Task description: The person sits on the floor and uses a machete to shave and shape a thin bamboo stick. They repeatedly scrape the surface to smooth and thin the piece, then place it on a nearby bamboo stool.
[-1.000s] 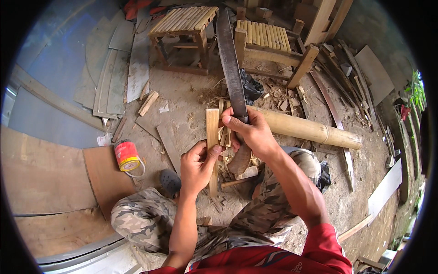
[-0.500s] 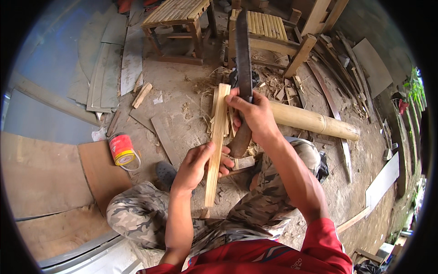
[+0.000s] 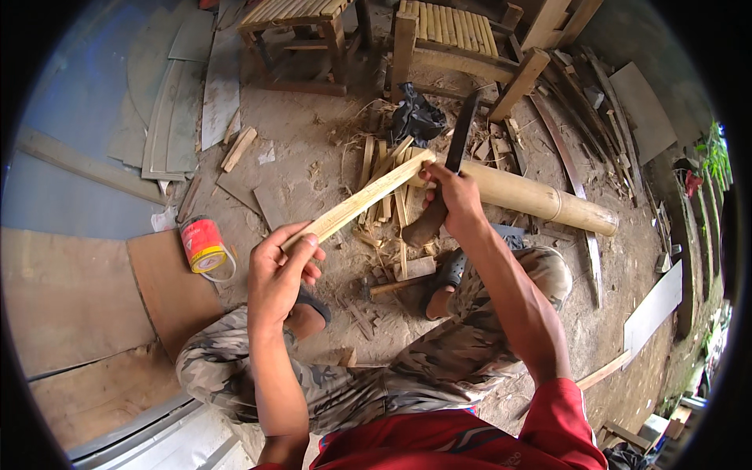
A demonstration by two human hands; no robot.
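Pale strip (image 3: 356,204), just one, held aslant above the floor (image 3: 290,129), lower end in left hand (image 3: 274,274), upper end in right hand (image 3: 457,197). Also clutches one machete (image 3: 464,131) in the right, its handle partly hidden. Faces one bamboo pole (image 3: 525,192), two slatted seats (image 3: 456,33) cut off above, and slivers (image 3: 367,160) too jumbled to count.

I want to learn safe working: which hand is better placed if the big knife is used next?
Probably the right hand: it holds the knife, blade pointing away from the body. The left hand grips the near end of the pale strip.
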